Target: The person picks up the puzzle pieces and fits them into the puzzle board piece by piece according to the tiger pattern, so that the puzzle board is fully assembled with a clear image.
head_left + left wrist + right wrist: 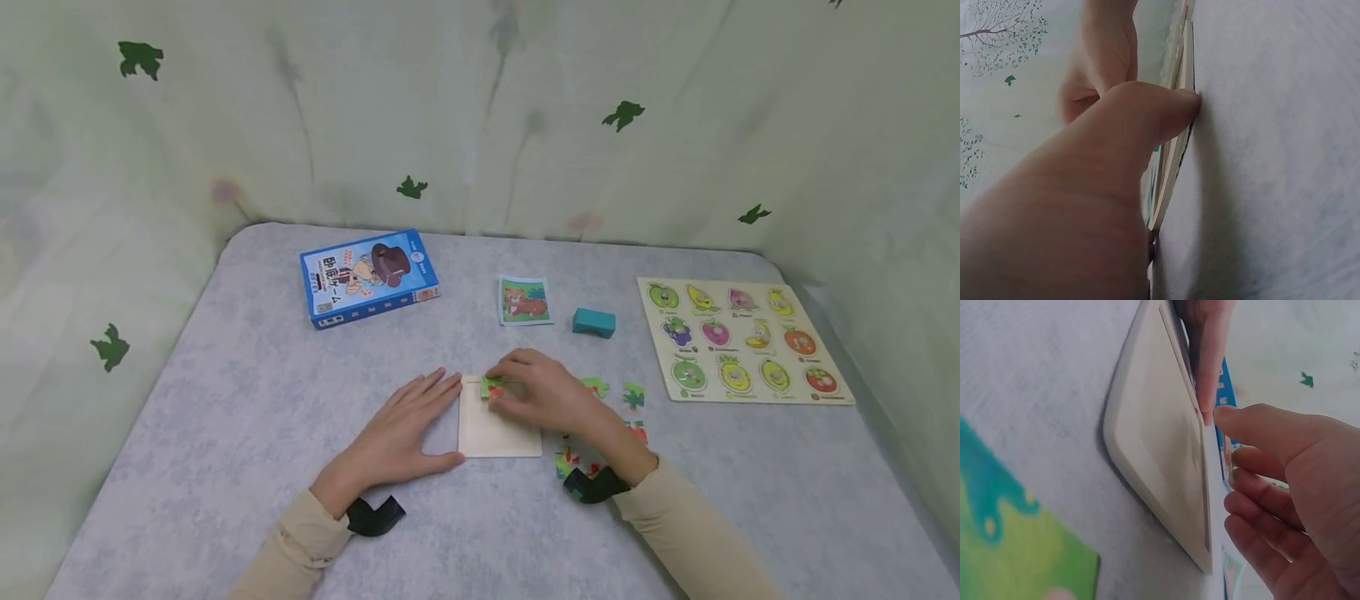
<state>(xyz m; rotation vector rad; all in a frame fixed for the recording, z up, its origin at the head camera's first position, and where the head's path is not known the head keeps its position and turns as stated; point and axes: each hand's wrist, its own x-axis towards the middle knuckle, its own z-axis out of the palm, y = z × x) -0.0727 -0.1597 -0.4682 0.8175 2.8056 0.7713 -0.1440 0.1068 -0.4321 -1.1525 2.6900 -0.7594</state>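
A pale wooden puzzle tray [500, 429] lies flat on the table in the head view. My left hand [401, 429] rests along its left side with spread, straight fingers; in the left wrist view the thumb [1179, 107] touches the tray's edge. Over the tray's upper left part, my right hand [542, 390] pinches a green and red jigsaw piece [491, 387] between thumb and fingers. The right wrist view shows that hand [1297, 487] above the bare tray floor [1154, 425]. Loose jigsaw pieces [633, 396] lie right of the tray, some partly covered by my right forearm.
Behind the tray lies a small bear picture card [525, 301], with a teal block [593, 322] beside it. A blue game box [370, 277] sits at the back left. At the right is a fruit puzzle board [742, 342]. Pale curtains surround the table.
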